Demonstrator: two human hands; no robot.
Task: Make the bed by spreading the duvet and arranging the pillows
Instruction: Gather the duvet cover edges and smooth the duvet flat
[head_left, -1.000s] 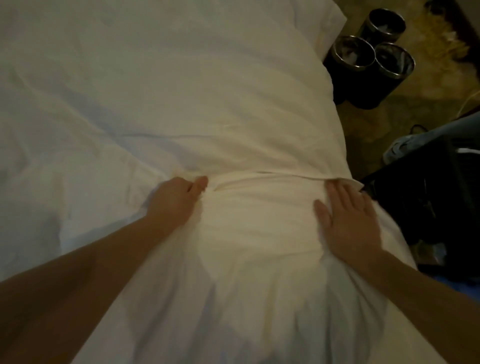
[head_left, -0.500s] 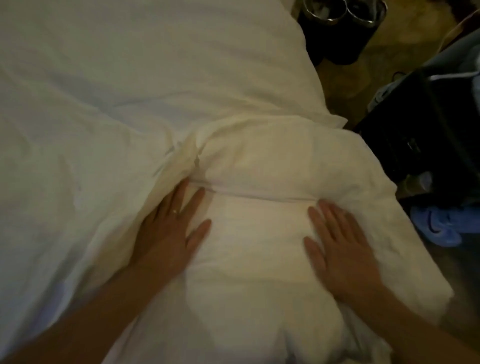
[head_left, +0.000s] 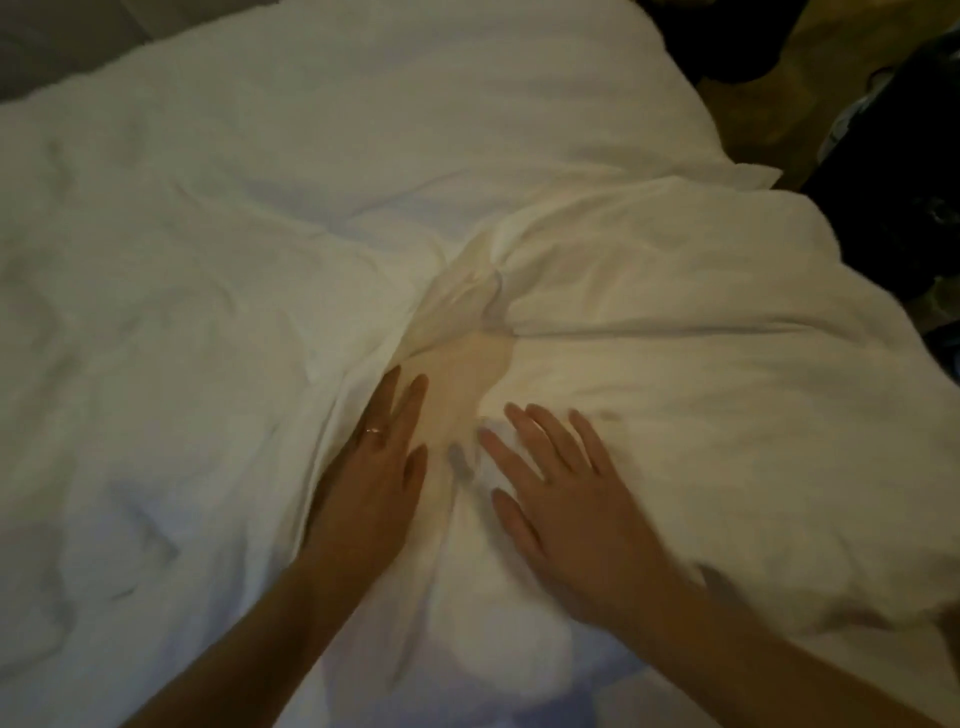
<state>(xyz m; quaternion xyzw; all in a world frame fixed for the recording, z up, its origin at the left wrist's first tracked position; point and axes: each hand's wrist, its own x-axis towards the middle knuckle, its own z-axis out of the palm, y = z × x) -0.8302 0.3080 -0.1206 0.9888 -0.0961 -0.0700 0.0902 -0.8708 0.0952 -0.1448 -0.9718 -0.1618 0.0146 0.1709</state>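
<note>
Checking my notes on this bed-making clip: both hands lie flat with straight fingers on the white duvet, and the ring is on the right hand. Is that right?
Not quite. The head view shows the ring on the left hand, not the right hand. The rest holds: both hands lie flat with straight fingers on the white duvet.

The dark objects (head_left: 893, 208) far right of the hands are cut off and cannot be identified.

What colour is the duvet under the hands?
White duvet, creamy near the hands, in the head view.
</note>
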